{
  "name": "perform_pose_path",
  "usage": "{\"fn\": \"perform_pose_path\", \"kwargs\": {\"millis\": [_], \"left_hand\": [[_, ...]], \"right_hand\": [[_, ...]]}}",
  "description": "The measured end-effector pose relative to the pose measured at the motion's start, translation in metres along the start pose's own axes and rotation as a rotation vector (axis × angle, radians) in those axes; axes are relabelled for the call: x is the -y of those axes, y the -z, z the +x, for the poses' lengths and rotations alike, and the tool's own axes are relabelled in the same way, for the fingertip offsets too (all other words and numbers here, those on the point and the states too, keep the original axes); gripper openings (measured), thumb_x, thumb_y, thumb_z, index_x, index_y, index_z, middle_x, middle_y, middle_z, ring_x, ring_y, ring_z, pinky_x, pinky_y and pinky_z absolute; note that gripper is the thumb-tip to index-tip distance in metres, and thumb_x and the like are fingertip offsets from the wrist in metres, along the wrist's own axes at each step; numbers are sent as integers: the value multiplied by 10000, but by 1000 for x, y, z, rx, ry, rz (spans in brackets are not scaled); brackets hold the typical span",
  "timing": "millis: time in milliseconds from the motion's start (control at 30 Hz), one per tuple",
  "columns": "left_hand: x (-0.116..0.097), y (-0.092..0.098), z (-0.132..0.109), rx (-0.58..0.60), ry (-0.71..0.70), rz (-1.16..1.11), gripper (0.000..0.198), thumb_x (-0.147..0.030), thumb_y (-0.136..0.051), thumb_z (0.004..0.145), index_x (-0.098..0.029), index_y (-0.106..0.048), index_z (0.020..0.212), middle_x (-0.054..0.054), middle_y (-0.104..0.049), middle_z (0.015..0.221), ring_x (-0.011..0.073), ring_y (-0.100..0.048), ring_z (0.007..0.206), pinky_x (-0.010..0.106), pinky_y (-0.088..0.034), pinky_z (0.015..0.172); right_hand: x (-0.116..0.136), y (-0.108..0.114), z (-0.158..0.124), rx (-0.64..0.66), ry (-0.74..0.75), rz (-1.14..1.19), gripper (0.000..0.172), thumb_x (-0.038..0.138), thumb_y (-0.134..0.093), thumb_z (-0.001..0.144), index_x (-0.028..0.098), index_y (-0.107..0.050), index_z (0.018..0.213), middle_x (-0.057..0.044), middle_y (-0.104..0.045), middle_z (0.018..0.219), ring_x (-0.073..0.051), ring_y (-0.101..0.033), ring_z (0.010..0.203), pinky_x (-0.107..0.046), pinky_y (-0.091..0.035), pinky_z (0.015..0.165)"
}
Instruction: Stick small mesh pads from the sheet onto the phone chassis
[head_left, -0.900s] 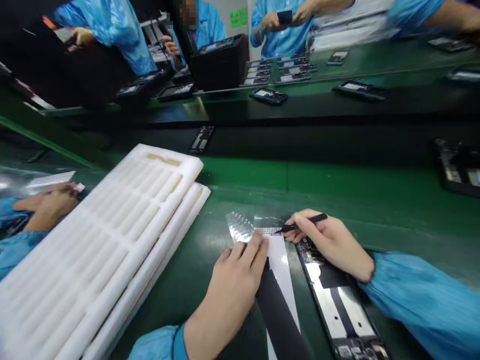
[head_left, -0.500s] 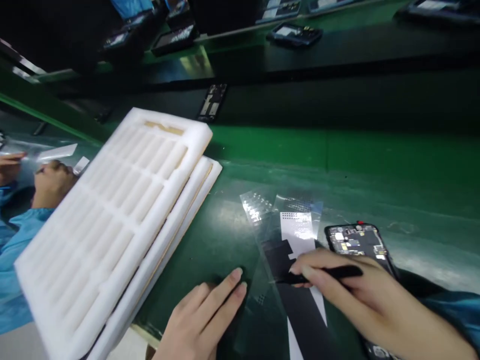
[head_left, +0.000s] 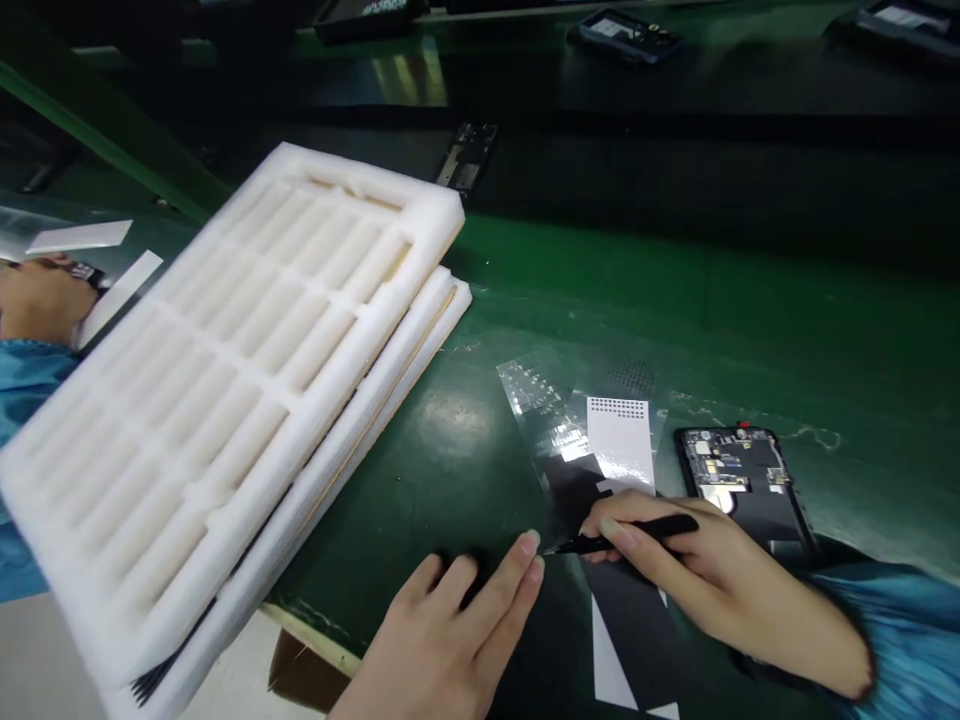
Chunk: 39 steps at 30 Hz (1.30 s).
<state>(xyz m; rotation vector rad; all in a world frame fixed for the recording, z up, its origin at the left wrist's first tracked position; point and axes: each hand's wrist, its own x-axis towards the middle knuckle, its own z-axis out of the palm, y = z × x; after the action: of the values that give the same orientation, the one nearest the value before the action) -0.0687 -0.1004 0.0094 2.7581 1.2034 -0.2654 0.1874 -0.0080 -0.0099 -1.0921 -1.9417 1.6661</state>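
I find the right hand (head_left: 697, 575) pinching tweezers (head_left: 667, 527); left hand (head_left: 450, 635) extended, whether gripping I cannot tell. Clear sheet (head_left: 529, 385) appears light, floppy, slippery; best held by an edge.

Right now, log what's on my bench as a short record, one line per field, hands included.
Right hand: gripping slim black pointed tool
Left hand: index fingertip near the tool's tip; grip unclear
Under right hand: long black flat strip, overlapping white dotted strip
At right: opened black smartphone, circuit board exposed, partly hidden
At left: stacked white slotted foam trays
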Motion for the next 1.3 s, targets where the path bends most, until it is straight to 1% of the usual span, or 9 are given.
{"fn": "perform_pose_path", "kwargs": {"millis": [233,367,500,567,667,767,867,1000,1300], "left_hand": [[-3,-2,1,-22,-19,1,610,-28,-430,836,-101,-481,1439,97,-405,1570,233,-509,856,371,-528,679],[-4,0,1,-28,6,29,650,-9,-434,817,-123,-464,1457,84,-362,1595,227,-515,874,359,-527,700],[-5,-1,0,-16,42,16,636,-13,-419,834,-145,-465,1455,57,-356,1602,224,-539,892,359,-543,712],[-7,-4,0,-84,76,-63,599,-18,-399,855,-155,-488,1431,64,-432,1561,226,-570,892,361,-555,708],[-17,-5,5,-282,320,-581,487,-71,-361,946,-198,-482,1400,106,-635,1344,198,-632,886,319,-567,734],[-32,3,18,-298,611,-1510,343,-265,-347,1047,-245,-418,1382,88,-692,1069,110,-596,620,213,-502,534],[-42,19,34,-282,452,-2118,337,-369,-447,1032,-221,-456,1334,79,-672,995,71,-546,541,208,-429,526],[-45,36,44,-280,289,-2308,299,-330,-538,1004,-215,-520,1279,84,-689,952,114,-604,669,228,-339,597],[-46,43,46,-256,288,-2396,247,-295,-536,1009,-229,-538,1248,60,-659,960,76,-565,657,211,-302,582]], "right_hand": [[0,2,2,13,27,73,234,300,-461,1041,192,-668,1041,-60,-712,1008,-168,-722,940,-233,-600,804],[1,2,3,33,19,97,276,315,-448,1046,192,-680,961,-58,-711,991,-172,-730,935,-234,-599,805],[-1,0,5,21,28,101,259,319,-471,1036,175,-687,1045,-71,-715,1018,-183,-732,952,-242,-609,822],[0,0,5,0,25,135,269,326,-486,1031,173,-705,1064,-77,-721,1052,-183,-735,954,-236,-617,821],[9,5,0,-112,33,174,347,362,-497,1026,195,-776,904,-72,-744,1045,-188,-738,951,-227,-616,835],[27,11,-15,-216,66,150,346,348,-514,1020,253,-799,850,-41,-766,991,-185,-745,921,-211,-614,825],[44,14,-30,-222,111,131,241,337,-515,1016,321,-755,995,-1,-778,930,-190,-759,842,-207,-636,712],[51,14,-40,-205,138,95,207,365,-507,1018,356,-713,1007,31,-777,904,-196,-759,796,-224,-637,664],[48,15,-41,-231,156,110,209,385,-518,1009,326,-716,981,9,-775,854,-213,-761,749,-248,-640,653]]}}
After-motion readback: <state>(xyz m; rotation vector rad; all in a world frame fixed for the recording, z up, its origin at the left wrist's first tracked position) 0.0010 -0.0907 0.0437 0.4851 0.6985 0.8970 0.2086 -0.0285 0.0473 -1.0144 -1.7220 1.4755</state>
